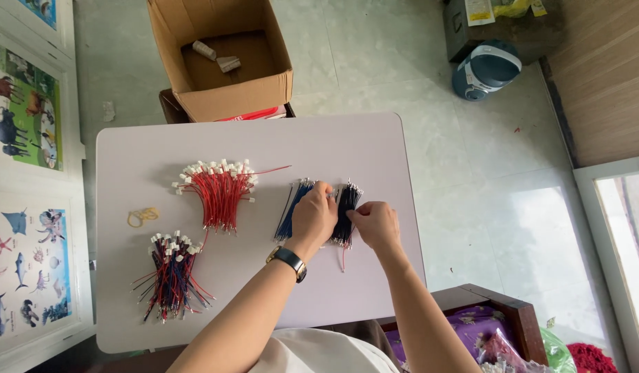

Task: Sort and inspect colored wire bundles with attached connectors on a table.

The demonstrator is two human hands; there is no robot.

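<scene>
A white table [195,148] is seen from above on a pale tiled floor [471,173]. Its near edge is partly covered by the person's arms and light shirt. Behind the table an open cardboard box [223,52] is placed on a dark stand, of which only a small part is visible; two small pieces lie inside the box and cannot be identified. Animal posters [26,110] are cut off at the left edge. A blue round container [487,69] stands on the floor at the upper right, and a dark wooden piece of furniture with bags is cut off at the bottom right.

On the table, a bundle of red wires [219,193] with white connectors is spread like a fan. Below it lies a bundle of mixed red and dark wires [173,276]. A yellow rubber band [142,217] lies to the left of the red bundle.

A bundle of blue wires [292,207] is partly hidden under the left hand [314,217], which wears a wristwatch [289,261]. Just beside it, a bundle of black wires [346,207] is gripped at its lower part by the right hand [376,224]. The fingers of the left hand are closed over something small between the two bundles, but it cannot be told exactly what is pinched.
</scene>
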